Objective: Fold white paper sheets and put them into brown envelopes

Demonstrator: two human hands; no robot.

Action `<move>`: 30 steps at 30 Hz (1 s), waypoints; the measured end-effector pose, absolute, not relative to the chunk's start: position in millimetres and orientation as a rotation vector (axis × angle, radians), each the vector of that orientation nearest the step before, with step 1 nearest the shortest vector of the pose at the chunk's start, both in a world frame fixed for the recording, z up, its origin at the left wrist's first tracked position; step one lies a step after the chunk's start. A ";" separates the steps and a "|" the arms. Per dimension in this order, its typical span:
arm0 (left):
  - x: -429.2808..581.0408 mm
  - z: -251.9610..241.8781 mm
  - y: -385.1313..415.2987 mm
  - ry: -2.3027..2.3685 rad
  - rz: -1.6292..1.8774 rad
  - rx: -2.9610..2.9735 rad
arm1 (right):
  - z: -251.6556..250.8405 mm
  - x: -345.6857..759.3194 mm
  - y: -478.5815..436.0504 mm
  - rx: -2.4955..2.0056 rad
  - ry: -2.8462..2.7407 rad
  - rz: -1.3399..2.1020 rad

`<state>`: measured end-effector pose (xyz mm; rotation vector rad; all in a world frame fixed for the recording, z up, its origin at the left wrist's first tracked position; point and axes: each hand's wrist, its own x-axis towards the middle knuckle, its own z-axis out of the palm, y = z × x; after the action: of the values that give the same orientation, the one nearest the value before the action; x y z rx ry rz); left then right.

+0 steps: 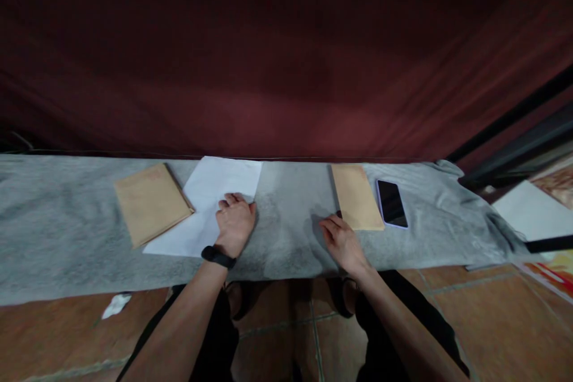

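Observation:
My left hand, a black band on its wrist, rests on the right part of a white sheet of paper. Its fingers lie on the sheet, slightly bent and holding nothing visible. To the left, a stack of brown paper envelopes covers part of the sheet. My right hand is on the grey cloth beside the lower left edge of a single brown envelope. Its fingers are curled together, and a small dark tip shows by them, too small to name.
A phone in a pale purple case lies right of the single envelope. Grey cloth covers the narrow table, with a dark red curtain behind. Crumpled white tissue lies on the tiled floor. Boards and dark bars stand at right.

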<state>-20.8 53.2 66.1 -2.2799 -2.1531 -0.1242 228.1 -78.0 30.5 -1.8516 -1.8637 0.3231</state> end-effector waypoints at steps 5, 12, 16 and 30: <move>-25.5 67.9 51.9 -2.085 -0.086 -2.344 | 29.5 219.1 -74.9 -1.854 -1.936 0.290; -23.4 85.2 47.4 -2.040 0.024 -2.489 | 29.9 221.0 -70.5 -1.852 -1.901 0.325; 1.8 93.0 22.0 -1.928 -0.010 -2.655 | 27.6 216.2 -68.0 -1.726 -1.634 0.571; 49.6 78.8 -8.3 -1.527 -0.631 -3.158 | 23.1 212.6 -51.3 -1.404 -0.792 1.109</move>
<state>49.6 -8.3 78.8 -3.1577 -1.5268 -0.6309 212.6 -51.3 23.1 -1.4040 -0.7922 1.1093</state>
